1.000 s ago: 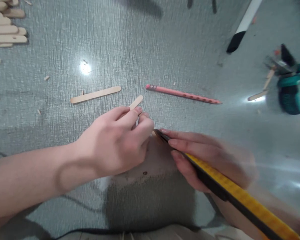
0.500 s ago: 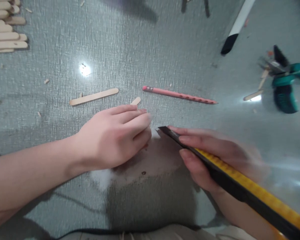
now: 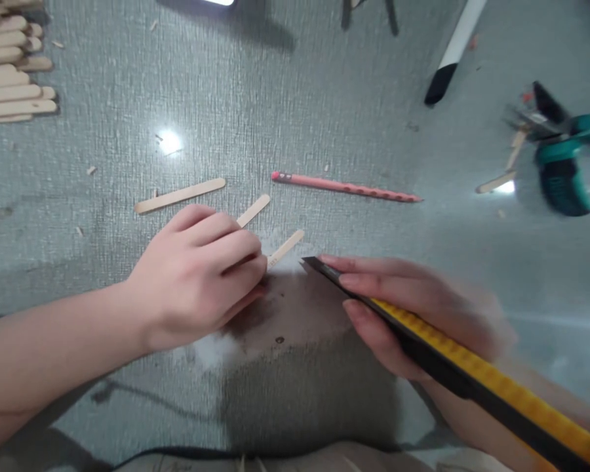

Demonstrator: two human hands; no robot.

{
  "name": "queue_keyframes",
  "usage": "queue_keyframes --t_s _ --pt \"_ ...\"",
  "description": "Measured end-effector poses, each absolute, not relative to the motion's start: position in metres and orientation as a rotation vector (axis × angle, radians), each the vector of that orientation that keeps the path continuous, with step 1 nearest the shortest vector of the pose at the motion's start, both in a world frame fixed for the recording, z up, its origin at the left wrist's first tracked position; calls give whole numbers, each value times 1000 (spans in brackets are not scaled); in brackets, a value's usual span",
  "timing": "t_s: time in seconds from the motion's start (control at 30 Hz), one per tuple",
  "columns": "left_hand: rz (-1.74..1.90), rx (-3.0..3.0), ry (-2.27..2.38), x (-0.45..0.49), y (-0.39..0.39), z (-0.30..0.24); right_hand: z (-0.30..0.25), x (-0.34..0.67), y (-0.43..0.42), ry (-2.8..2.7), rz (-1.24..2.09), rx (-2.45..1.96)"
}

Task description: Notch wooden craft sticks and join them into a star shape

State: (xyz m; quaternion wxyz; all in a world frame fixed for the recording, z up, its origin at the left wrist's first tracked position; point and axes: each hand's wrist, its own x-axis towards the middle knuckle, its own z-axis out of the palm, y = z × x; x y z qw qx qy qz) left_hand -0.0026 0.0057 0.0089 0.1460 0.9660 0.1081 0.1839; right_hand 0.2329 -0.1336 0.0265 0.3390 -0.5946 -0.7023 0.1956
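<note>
My left hand [image 3: 201, 269] is closed, its fingers curled down around a craft stick [image 3: 289, 246]. One end of that stick juts out to the right past the fingertips; the rest is hidden under the hand. A second craft stick [image 3: 254, 210] lies just above, partly covered by the knuckles. My right hand [image 3: 398, 301] grips a yellow and black utility knife [image 3: 432, 337] along its body. The dark blade points left, a short gap from the end of the held stick. Left of these, a whole craft stick [image 3: 179, 195] rests on the table.
A pink pencil [image 3: 347, 187] lies beyond the hands. Green-handled pliers [image 3: 563, 167] sit at the right, with stick pieces [image 3: 495, 182] beside them. A black-and-white pen-like object [image 3: 455, 56] is at upper right. A pile of craft sticks [image 3: 10, 95] occupies the upper left.
My left hand has shifted left, and a stick end now shows beyond its fingertips. More of the second stick is uncovered. The knife has moved slightly left and down.
</note>
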Motion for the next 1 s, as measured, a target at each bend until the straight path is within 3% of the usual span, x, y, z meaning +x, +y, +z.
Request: queue_keyframes --t_s 1.0 --pt "543 2678 239 12 -6 15 26 221 -120 -1923 517 -1512"
